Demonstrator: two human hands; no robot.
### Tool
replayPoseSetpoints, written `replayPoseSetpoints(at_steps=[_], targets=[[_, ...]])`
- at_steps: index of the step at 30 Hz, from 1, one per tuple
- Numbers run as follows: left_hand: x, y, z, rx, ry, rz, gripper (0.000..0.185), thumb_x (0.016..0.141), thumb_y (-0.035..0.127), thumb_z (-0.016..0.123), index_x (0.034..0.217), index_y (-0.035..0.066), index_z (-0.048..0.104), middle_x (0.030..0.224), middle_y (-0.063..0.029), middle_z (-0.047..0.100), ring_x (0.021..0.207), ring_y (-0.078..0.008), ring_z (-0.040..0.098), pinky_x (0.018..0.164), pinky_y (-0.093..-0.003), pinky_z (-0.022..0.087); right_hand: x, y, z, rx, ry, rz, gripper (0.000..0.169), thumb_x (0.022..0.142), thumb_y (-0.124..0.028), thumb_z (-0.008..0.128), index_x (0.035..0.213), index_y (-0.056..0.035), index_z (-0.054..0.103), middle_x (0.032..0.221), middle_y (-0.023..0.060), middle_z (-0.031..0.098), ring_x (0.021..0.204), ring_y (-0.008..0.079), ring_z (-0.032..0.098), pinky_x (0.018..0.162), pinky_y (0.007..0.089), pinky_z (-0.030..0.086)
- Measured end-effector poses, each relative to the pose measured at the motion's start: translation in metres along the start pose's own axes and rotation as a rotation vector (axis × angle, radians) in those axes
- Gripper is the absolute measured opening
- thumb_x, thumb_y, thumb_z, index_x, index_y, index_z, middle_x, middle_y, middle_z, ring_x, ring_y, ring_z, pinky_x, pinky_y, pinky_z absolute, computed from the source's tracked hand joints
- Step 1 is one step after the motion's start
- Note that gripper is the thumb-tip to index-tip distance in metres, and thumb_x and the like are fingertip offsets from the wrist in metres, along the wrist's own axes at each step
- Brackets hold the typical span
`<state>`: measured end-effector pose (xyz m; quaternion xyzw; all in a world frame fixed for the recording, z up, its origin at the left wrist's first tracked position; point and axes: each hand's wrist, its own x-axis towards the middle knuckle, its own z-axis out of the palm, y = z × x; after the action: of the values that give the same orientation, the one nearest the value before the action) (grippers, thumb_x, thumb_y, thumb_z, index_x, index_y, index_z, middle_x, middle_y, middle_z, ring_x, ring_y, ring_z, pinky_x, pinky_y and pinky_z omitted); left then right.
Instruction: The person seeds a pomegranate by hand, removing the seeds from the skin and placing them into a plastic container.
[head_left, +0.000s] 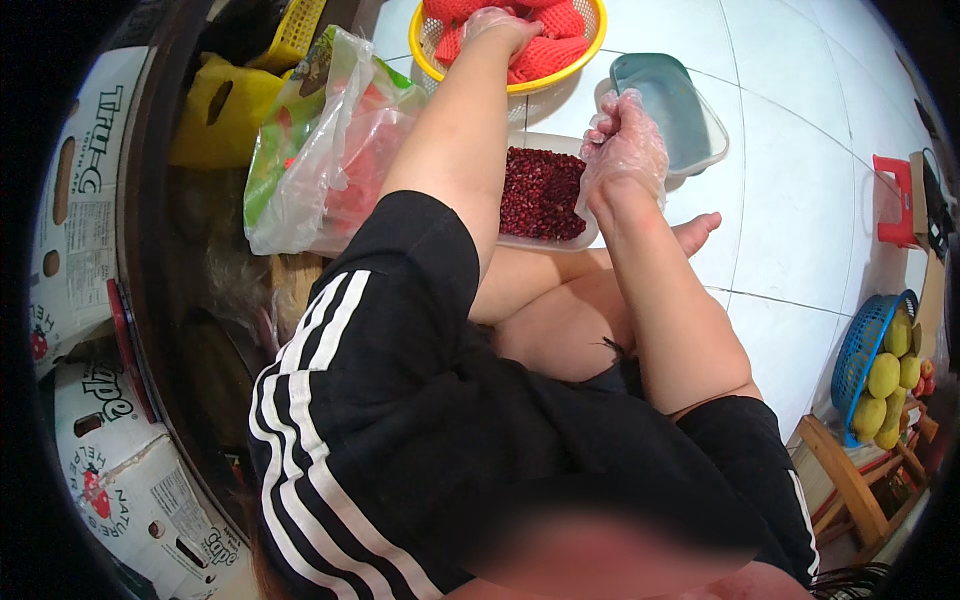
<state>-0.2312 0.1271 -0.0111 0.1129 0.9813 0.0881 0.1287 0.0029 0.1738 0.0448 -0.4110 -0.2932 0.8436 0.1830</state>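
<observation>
My left hand (496, 28), in a clear plastic glove, reaches into a yellow-rimmed basket (551, 84) of red foam fruit nets (551, 60). Its fingertips are hidden among the nets, so whether it grips one cannot be told. My right hand (626, 142), also gloved, hovers at the right side of a clear plastic tub (517, 244) of dark red pomegranate arils (541, 196). Its fingers are loosely bent and I see nothing held in them. Behind it, a clear container (716, 146) with a teal piece (660, 105) rests on the tiles.
A plastic bag (330, 165) with reddish contents stands left of the tub. Cardboard fruit cartons (86, 180) line the left side. At right are a red stool (892, 199) and a blue basket (855, 352) of yellow-green fruit (885, 375). A bare foot (697, 231) is on the white-tiled floor (787, 240).
</observation>
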Motion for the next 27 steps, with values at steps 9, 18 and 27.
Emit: replayPoseSetpoints(at_steps=[9, 18, 27], targets=[[-0.050, 0.021, -0.029, -0.115, 0.139, -0.022, 0.032, 0.088, 0.032, 0.056, 0.113, 0.014, 0.062, 0.122, -0.0128, 0.062, 0.115, -0.0269, 0.058, 0.097, -0.0389, 0.046, -0.002, 0.004, 0.004, -0.045, 0.019, 0.052, 0.026, 0.094, -0.029, 0.056, 0.082, -0.0068, 0.058, 0.066, -0.0004, 0.046, 0.055, 0.0108, 0.042, 0.049, 0.0232, 0.035], [-0.044, 0.013, -0.019, -0.042, 0.230, 0.102, 0.027, 0.091, 0.024, 0.050, 0.111, 0.010, 0.062, 0.115, -0.0152, 0.063, 0.111, -0.0290, 0.060, 0.095, -0.0406, 0.047, 0.004, 0.008, 0.000, -0.121, -0.003, 0.018, 0.023, 0.092, -0.026, 0.057, 0.080, -0.0073, 0.055, 0.065, -0.0002, 0.046, 0.054, 0.0109, 0.043, 0.048, 0.0235, 0.035], [-0.002, 0.007, -0.007, 0.135, -0.014, 0.052, 0.043, 0.092, 0.028, 0.048, 0.131, 0.013, 0.055, 0.136, -0.0136, 0.053, 0.121, -0.0334, 0.054, 0.101, -0.0466, 0.043, 0.006, 0.015, -0.001, -0.044, -0.060, -0.015, 0.028, 0.092, -0.030, 0.058, 0.082, -0.0038, 0.054, 0.062, 0.0035, 0.047, 0.048, 0.0119, 0.045, 0.043, 0.0240, 0.036]])
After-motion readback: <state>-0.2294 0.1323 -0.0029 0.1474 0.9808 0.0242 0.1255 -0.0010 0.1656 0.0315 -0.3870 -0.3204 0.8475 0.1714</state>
